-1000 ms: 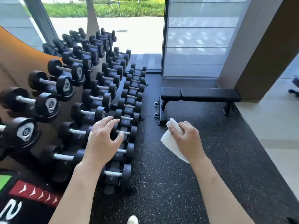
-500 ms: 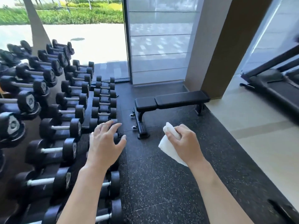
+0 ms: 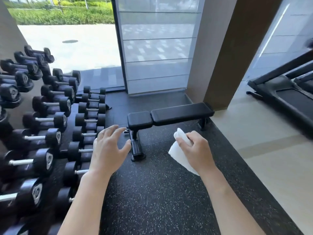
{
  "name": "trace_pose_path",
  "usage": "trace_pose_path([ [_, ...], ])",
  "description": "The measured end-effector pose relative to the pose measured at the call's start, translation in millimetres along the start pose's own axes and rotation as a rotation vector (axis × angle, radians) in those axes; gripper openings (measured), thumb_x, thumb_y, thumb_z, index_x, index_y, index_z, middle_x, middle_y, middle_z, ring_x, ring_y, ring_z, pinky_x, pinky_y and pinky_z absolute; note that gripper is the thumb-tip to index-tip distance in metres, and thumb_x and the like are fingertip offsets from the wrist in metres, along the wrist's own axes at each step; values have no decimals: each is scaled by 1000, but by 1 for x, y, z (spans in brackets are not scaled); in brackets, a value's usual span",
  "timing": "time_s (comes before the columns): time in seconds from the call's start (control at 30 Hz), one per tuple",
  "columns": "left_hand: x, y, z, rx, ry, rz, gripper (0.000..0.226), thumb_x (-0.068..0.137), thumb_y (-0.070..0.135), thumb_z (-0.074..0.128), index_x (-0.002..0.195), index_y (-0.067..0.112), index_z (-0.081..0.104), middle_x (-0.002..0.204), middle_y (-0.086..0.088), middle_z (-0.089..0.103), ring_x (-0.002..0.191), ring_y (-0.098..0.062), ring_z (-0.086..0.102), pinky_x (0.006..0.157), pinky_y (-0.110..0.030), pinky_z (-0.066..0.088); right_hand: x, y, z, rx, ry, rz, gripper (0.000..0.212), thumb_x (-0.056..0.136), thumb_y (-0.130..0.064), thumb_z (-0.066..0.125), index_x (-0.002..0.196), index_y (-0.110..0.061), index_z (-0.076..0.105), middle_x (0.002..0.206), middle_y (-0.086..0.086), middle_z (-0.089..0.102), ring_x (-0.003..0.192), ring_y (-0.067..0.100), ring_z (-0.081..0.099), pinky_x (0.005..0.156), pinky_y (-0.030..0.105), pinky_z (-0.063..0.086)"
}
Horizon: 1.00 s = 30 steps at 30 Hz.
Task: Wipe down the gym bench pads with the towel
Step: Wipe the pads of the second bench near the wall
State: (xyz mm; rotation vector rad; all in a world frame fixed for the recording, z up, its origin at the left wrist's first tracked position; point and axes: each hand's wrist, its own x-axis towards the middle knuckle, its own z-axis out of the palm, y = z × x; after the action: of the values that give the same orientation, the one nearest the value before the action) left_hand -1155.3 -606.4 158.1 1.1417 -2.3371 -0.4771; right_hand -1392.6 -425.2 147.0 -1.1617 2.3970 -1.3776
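A black flat gym bench [image 3: 179,112] stands on the dark rubber floor ahead, with a short seat pad [image 3: 139,119] on the left and a long back pad on the right. My right hand [image 3: 197,150] grips a folded white towel [image 3: 179,150] in the air, short of the bench and to its right. My left hand [image 3: 109,150] hovers with fingers spread and holds nothing, in front of the bench's near foot [image 3: 137,150].
A rack of black dumbbells [image 3: 50,122] fills the left side. A brown pillar [image 3: 225,53] and a glass wall [image 3: 155,44] stand behind the bench. A treadmill [image 3: 288,95] sits on the pale floor at the right.
The view has swung right and come closer to the bench. The dumbbell rack has slid left and the treadmill has come into view. Both hands keep their pose.
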Motion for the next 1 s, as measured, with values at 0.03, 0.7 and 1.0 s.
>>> trace_pose_path([
  [0.03, 11, 4, 5, -4, 4, -11, 51, 98, 42, 68, 146, 27, 61, 155, 2, 53, 147, -24, 38, 122, -54, 33, 16, 6, -2, 8, -4, -5, 51, 98, -53, 66, 72, -11, 57, 79, 0, 58, 71, 16, 55, 71, 34, 47],
  [0.7, 250, -35, 96, 7, 43, -176, 51, 98, 42, 69, 146, 26, 61, 154, 4, 52, 147, -21, 37, 121, -52, 32, 278, 40, 85, 231, -144, 47, 27, 100, -44, 68, 84, -23, 68, 79, -4, 66, 74, 14, 61, 68, 28, 47],
  [1.0, 422, -84, 97, -41, 32, -102, 53, 98, 42, 68, 147, 25, 59, 155, 2, 52, 147, -23, 38, 123, -51, 32, 422, -2, 160, 214, -89, 20, 33, 101, -54, 62, 88, -24, 68, 85, -5, 66, 79, 14, 61, 70, 22, 45],
])
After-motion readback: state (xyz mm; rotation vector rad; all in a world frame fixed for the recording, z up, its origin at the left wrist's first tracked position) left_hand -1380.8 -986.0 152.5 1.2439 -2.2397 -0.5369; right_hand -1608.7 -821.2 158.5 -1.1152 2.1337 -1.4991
